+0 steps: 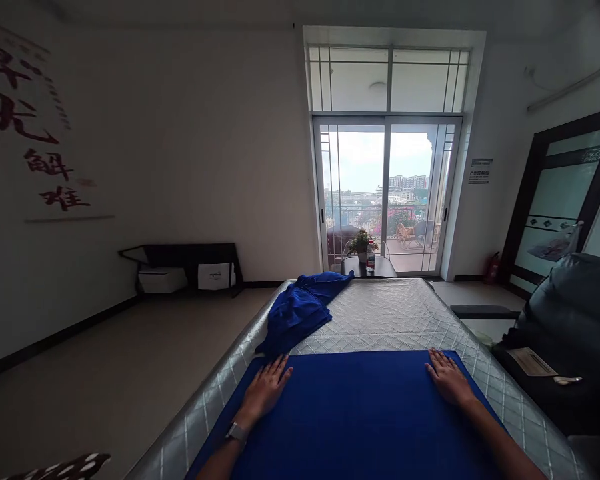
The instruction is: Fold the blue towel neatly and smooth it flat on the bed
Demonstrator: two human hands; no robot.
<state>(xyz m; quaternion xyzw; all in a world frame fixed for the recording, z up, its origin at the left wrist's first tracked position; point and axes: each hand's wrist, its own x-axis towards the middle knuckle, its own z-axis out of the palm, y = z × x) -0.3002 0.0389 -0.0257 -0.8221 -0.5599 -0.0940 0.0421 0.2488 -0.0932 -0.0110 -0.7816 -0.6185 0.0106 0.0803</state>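
A blue cloth [360,413] lies spread flat over the near part of a mattress [380,313] with a pale quilted top. My left hand [267,383] rests palm down near the cloth's far left corner, fingers stretched out. At the far right corner my right hand [447,377] lies flat too, its fingers extended toward the cloth's edge. Neither hand grips anything. Beyond my left hand, a second piece of blue fabric [300,307] is heaped and wrinkled along the mattress's left side. Whether the two blue pieces are joined I cannot tell.
A small dark table [347,268] with a potted plant [361,241] and a bottle [371,257] stands past the mattress's far end. On the right is a black armchair [575,320]. A low black bench [190,257] with white boxes stands by the left wall.
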